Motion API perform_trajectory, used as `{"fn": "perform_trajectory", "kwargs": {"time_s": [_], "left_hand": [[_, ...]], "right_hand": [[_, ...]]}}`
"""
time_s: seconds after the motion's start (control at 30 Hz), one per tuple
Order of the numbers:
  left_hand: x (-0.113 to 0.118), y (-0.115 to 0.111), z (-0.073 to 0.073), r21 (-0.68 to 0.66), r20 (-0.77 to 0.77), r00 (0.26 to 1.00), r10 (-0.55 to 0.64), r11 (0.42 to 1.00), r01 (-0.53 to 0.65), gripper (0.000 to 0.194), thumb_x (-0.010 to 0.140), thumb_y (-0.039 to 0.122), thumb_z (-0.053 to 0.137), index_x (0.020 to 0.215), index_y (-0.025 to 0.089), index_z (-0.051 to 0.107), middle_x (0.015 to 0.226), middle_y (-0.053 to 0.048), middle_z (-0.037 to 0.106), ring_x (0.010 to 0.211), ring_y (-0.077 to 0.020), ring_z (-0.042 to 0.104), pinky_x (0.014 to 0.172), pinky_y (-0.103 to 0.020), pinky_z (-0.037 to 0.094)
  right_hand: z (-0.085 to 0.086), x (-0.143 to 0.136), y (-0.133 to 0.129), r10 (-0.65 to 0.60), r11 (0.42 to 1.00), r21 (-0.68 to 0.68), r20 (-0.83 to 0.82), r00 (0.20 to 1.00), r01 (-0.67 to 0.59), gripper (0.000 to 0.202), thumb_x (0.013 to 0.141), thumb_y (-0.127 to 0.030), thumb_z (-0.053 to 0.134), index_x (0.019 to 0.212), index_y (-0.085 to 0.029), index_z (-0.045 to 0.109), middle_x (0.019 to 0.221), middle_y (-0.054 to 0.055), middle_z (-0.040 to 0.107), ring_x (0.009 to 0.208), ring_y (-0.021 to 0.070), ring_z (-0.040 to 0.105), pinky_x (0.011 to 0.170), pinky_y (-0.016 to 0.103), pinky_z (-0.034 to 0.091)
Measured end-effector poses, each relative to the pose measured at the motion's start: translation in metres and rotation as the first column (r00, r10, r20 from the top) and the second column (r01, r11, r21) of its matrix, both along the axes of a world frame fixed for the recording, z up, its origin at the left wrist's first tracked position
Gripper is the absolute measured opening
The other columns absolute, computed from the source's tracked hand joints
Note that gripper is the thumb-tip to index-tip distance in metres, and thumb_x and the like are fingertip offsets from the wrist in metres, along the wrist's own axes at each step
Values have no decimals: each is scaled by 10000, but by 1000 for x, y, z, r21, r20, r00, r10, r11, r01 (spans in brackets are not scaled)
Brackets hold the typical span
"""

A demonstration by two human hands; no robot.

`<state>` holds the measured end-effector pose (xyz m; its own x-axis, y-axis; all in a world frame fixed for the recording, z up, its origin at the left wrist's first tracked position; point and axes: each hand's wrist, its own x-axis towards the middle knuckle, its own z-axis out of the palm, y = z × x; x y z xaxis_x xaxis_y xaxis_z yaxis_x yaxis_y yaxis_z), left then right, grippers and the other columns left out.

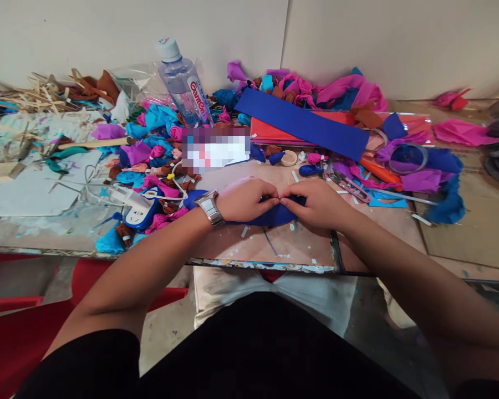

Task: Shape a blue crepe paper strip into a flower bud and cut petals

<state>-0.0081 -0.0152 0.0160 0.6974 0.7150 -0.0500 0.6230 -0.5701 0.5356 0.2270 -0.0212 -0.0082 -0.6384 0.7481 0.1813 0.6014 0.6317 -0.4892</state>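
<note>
A piece of dark blue crepe paper (261, 218) lies low over the table in front of me, pinched by both hands. My left hand (249, 199), with a metal watch on the wrist, closes thumb and fingertips on its upper edge. Right beside it, my right hand (310, 202) pinches the same edge, the two sets of fingertips almost touching. Both palms cover part of the paper. Just beyond the hands lie small dark blue wrapped bits (311, 169), a tape roll (289, 158) and a pink utility knife (349, 187).
A long blue paper strip (303, 123) rests across red packets (274, 131). A water bottle (185, 86) leans behind a blurred phone (216, 151). Crumpled coloured paper surrounds a blue power strip (139, 211). Wooden sticks (37, 94) pile at far left. The table edge (266, 266) runs before me.
</note>
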Motion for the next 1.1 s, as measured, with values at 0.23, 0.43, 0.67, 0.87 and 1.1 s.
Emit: {"fn": "perform_trajectory", "kwargs": {"time_s": [0.23,0.43,0.67,0.87,1.1], "left_hand": [[-5,5,3,-122,-4,1000,-9,992,9,327,967,366,537,922,150,777,654,11,608,590,-109,456,608,-269,311],[-13,10,6,-271,3,995,-100,958,97,313,951,381,558,846,134,718,638,30,509,582,-96,385,571,-261,277],[-17,11,11,-440,99,989,-109,887,142,374,970,479,554,850,146,677,626,39,442,563,-95,347,542,-255,275],[-11,11,1,-336,136,988,-68,935,111,361,958,435,555,809,140,696,634,32,470,580,-90,362,561,-248,275],[-9,11,-6,-397,117,993,25,917,24,295,915,378,593,941,132,753,624,38,479,572,-92,349,542,-248,260]], "right_hand": [[-2,0,0,10,1000,-5,-40,999,-10,188,977,-332,654,1017,-233,809,948,25,826,834,209,713,747,327,434],[-7,0,-1,7,998,57,-53,999,-4,182,985,-334,654,1000,-245,812,969,30,835,852,222,722,787,347,459],[-8,2,0,52,983,179,-55,997,-41,186,996,-333,645,1020,-260,814,921,34,834,856,230,730,847,381,461],[-8,2,-1,38,980,199,-59,998,-26,166,983,-318,662,1036,-272,813,950,25,837,866,226,732,839,377,460],[-10,1,-3,48,971,235,-46,998,-36,151,985,-300,662,1008,-255,804,956,35,837,851,230,731,852,383,467]]}}
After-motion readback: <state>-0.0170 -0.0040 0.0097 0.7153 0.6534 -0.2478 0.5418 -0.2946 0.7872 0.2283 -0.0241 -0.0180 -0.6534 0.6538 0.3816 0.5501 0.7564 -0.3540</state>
